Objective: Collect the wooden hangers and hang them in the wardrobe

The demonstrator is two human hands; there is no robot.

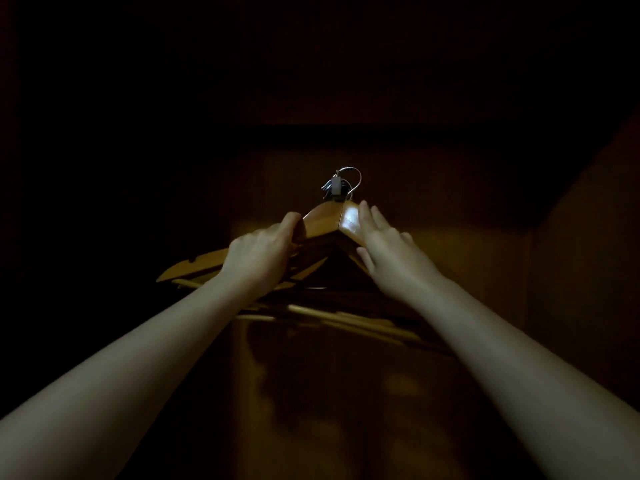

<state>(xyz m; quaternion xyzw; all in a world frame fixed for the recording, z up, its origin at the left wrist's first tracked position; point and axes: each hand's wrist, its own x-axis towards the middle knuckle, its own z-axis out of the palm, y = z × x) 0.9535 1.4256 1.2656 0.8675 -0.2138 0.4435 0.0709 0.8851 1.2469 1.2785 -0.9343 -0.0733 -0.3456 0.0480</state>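
- Wooden hangers, of a warm orange-brown colour, are being held as one bunch in the middle of the view, inside the wardrobe.
- The wardrobe is showing as a dark brown wooden box: a back panel behind the bunch and a side wall rising on the right. The left part is lying in deep shadow.
- A dark horizontal band is crossing the wardrobe above the bunch. I cannot tell whether it is a rail or a shelf edge.
- The metal hooks of the hangers are standing up together at the peak of the bunch, below that band and apart from it.
- A small pale piece is sitting among the hooks. It is too small and too dim for reading any writing.
- The left hand is gripping the left shoulder of the bunch, its fingers curling over the top edge.
- The right hand is resting on the right shoulder of the bunch. Its fingers are lying nearly straight along the glossy top, not curling round it, and the thumb is spreading out just below the edge.
- The straight lower bars of the hangers are fanning out a little under the two wrists, so the hangers are not lying exactly one upon another.
- Both bare forearms are reaching in from the lower corners.
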